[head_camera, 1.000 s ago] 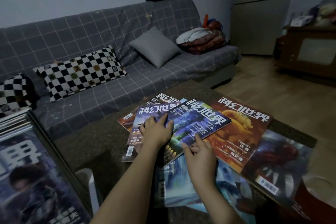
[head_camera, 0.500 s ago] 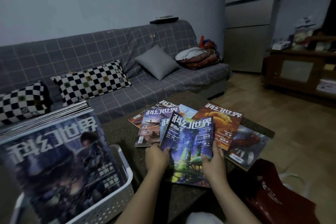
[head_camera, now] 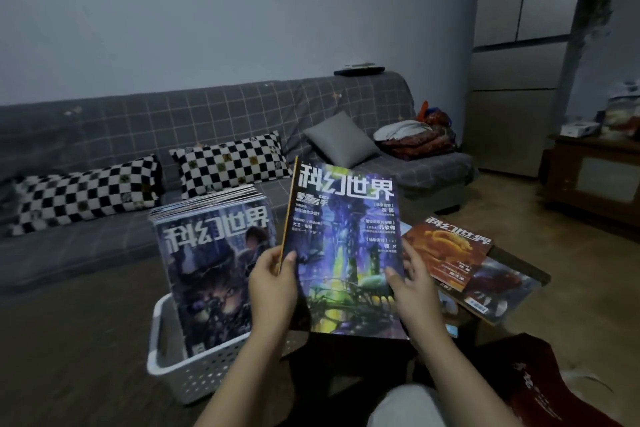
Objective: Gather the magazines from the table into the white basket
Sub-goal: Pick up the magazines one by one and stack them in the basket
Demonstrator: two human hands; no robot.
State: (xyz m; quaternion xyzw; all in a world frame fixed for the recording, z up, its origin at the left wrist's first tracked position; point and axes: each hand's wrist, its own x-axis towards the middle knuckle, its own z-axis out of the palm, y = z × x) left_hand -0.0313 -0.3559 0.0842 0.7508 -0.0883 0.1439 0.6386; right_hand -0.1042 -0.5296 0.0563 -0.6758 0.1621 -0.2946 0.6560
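I hold a purple-and-green magazine (head_camera: 343,246) upright in front of me, lifted off the table. My left hand (head_camera: 273,282) grips its left edge and my right hand (head_camera: 410,291) grips its right edge. To the left stands the white basket (head_camera: 180,367), with several magazines (head_camera: 211,253) upright inside it. An orange magazine (head_camera: 446,250) and a dark red one (head_camera: 498,288) lie on the dark table (head_camera: 540,276) at the right, partly hidden by the held magazine.
A grey checked sofa (head_camera: 207,121) with checkerboard pillows (head_camera: 228,163), a grey cushion (head_camera: 341,139) and folded blankets (head_camera: 415,139) runs behind. A dark red bag (head_camera: 554,388) sits at the lower right. A wooden cabinet (head_camera: 595,180) stands at the far right.
Both hands took the purple magazine off the pile, lifted it upright and carried it leftward beside the basket. My view swung up and left, bringing the basket into view.
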